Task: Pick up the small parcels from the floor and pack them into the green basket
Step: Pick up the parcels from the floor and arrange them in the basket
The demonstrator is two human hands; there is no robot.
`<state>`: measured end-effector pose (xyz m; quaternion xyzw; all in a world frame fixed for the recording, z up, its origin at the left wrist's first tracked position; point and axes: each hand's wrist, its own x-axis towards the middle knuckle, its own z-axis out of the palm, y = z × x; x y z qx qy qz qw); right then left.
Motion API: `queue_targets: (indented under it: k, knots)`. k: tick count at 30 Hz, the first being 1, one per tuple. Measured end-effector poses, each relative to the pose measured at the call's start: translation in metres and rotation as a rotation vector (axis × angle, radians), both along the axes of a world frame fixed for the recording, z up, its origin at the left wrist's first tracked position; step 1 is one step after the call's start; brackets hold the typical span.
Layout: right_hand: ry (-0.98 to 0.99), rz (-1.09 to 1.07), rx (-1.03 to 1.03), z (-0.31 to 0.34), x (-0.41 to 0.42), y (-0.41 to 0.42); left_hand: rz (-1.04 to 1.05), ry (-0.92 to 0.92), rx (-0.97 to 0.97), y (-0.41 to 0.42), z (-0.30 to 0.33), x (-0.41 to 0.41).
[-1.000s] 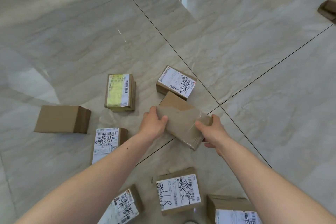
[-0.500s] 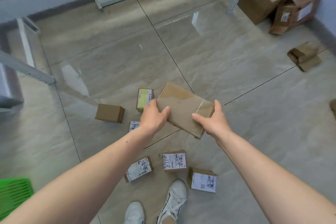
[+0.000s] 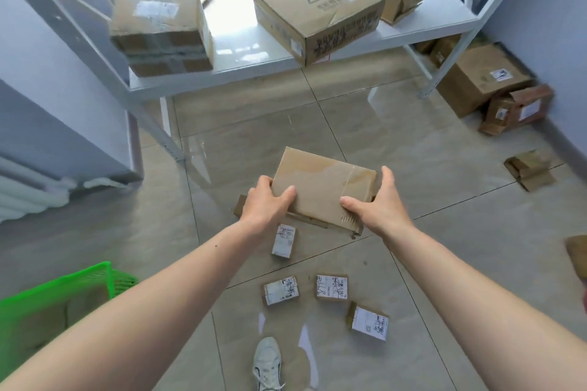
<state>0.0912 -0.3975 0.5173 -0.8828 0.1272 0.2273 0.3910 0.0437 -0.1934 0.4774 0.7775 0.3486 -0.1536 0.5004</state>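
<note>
Shelving takes up most of the far side, a white metal shelf rack [image 3: 317, 51] with a few big cartons on its low shelf, including one large printed carton [image 3: 314, 9], plus more cardboard boxes shoved along the right wall. Floor [image 3: 444, 168] is glossy beige tile, reflective enough that it looks slippery, so I'd guess parcels slide easily on it.

Green basket [image 3: 57, 301] sits at the lower left, partly cut off by the frame and by the left arm, and it looks like there's already something brown inside.

Plain brown parcel [image 3: 320, 187] is up in the air between both hands, well clear of the floor. Left hand [image 3: 265, 205] clamps one end, right hand [image 3: 378, 205] the other, fingers wrapped over the edges and thumbs on top. Two-handed probably because it's the widest of the bunch.

Four small labelled parcels are on the floor below, nearest being one [image 3: 283, 240] just under the held parcel, others [image 3: 332, 287] near a white sneaker [image 3: 266, 362].
</note>
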Motion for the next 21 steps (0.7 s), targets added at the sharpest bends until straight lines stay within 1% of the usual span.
queue_targets:
  k: [5, 8, 12, 21]
  knots:
    - [-0.026, 0.092, -0.020, 0.027, -0.048, 0.039, 0.120, -0.026, -0.030, 0.034, 0.015, -0.068]
    - [-0.027, 0.168, -0.020, 0.033, -0.082, 0.066, 0.224, -0.065, -0.050, 0.053, 0.025, -0.117]
    - [-0.014, 0.241, -0.016, 0.034, -0.133, 0.112, 0.359, -0.084, -0.025, 0.083, 0.033, -0.188]
    - [0.006, 0.456, 0.005, 0.028, -0.269, 0.254, 0.610, -0.087, -0.024, 0.196, 0.026, -0.360]
